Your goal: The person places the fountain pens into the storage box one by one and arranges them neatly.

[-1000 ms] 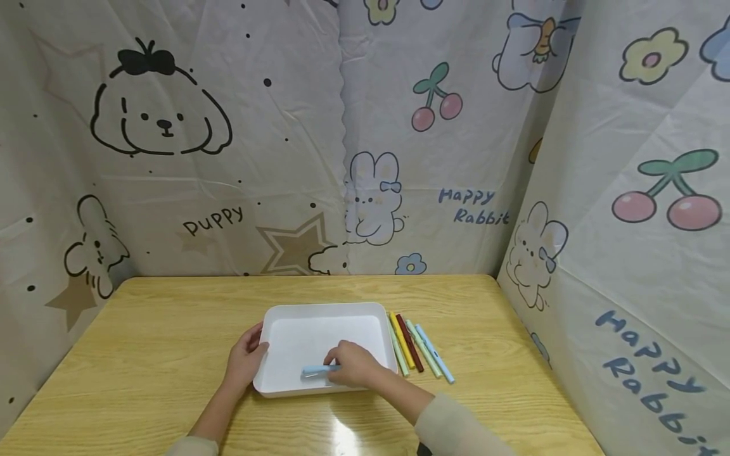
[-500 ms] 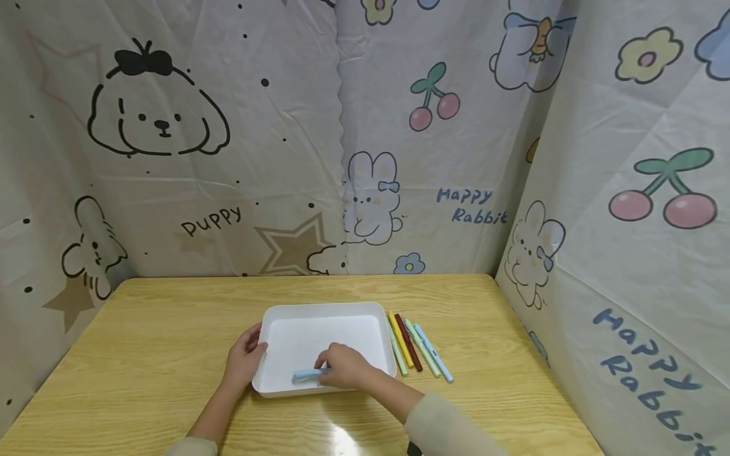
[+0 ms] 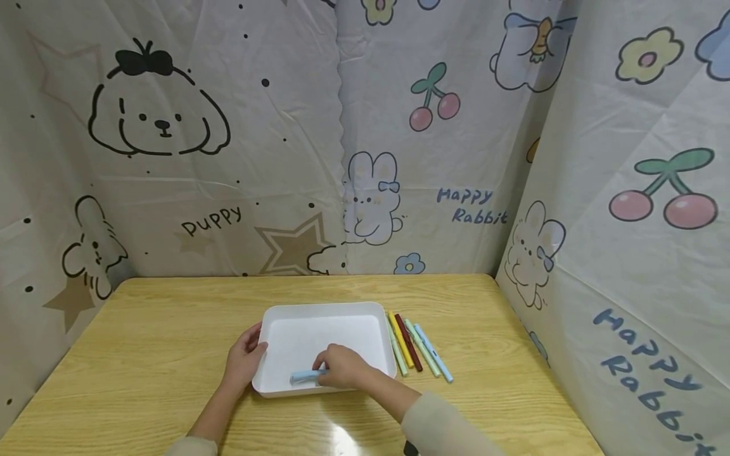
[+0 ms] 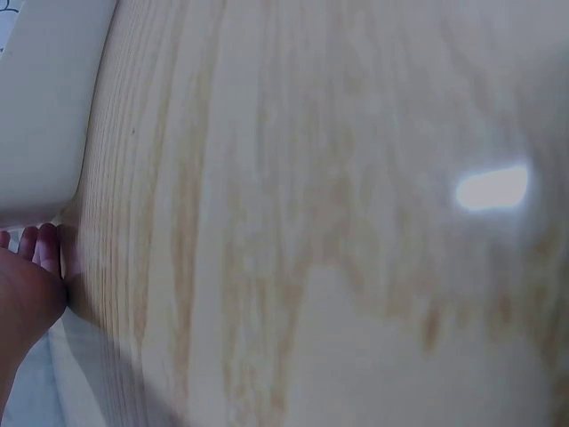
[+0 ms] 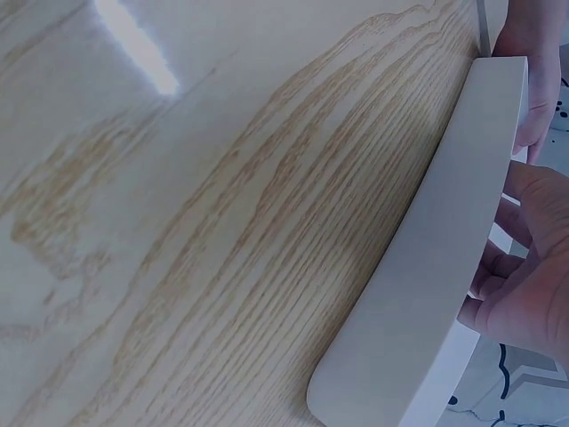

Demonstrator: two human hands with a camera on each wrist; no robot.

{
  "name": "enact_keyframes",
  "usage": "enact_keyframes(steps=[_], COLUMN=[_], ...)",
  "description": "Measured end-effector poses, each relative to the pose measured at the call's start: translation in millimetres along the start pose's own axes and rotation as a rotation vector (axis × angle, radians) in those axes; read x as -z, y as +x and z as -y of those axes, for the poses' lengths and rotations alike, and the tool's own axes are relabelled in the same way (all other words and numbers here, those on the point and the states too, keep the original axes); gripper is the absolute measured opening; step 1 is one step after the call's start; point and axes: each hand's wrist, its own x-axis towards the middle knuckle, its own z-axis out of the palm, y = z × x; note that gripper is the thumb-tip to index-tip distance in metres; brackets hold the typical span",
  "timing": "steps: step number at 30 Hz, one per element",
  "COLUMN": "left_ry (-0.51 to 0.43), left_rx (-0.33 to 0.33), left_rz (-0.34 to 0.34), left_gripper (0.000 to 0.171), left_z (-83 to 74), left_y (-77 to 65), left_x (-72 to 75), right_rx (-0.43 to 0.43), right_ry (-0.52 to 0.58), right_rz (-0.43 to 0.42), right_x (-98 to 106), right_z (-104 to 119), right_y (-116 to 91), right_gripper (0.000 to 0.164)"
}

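A shallow white tray [image 3: 325, 345] sits on the wooden table, its near wall filling much of the right wrist view. My left hand [image 3: 245, 360] grips its left edge, thumb at the rim and fingers along the outer side. In the left wrist view, only part of that left hand [image 4: 31, 289] shows below the tray's corner. Low inside the tray, near its front wall, my right hand [image 3: 343, 367] pinches a light blue marker [image 3: 305, 376] lying sideways, one end pointing left. The tray wall hides the marker in the right wrist view, where my right hand's [image 5: 533, 267] fingers reach over the rim.
Right beside the tray lie several markers: a yellow one [image 3: 402, 340], a dark red one [image 3: 409, 342], light green ones and a blue one [image 3: 434, 353]. Printed cloth [image 3: 274, 139] hangs behind the table [image 3: 171, 342] and along both sides.
My right hand has slid left inside the tray with the light blue marker, slowing over the last half second. The left hand stays at the tray's left edge.
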Motion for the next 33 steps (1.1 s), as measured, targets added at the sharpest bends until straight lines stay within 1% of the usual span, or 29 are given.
enact_keyframes(steps=[24,33], left_ry=[-0.015,-0.008], left_rx=[-0.011,-0.016], left_rz=[-0.004,-0.003], left_gripper=[0.049,0.049], left_z=[-1.1,-1.4], left_y=[-0.6,-1.1], left_x=[-0.5,-0.6], right_rx=[-0.038,-0.048], right_ry=[0.014,0.042], right_rz=[0.000,0.010], right_x=[2.6,1.6], right_z=[-4.0,-6.5], right_y=[-3.7,-3.2], right_gripper=[0.016,0.015])
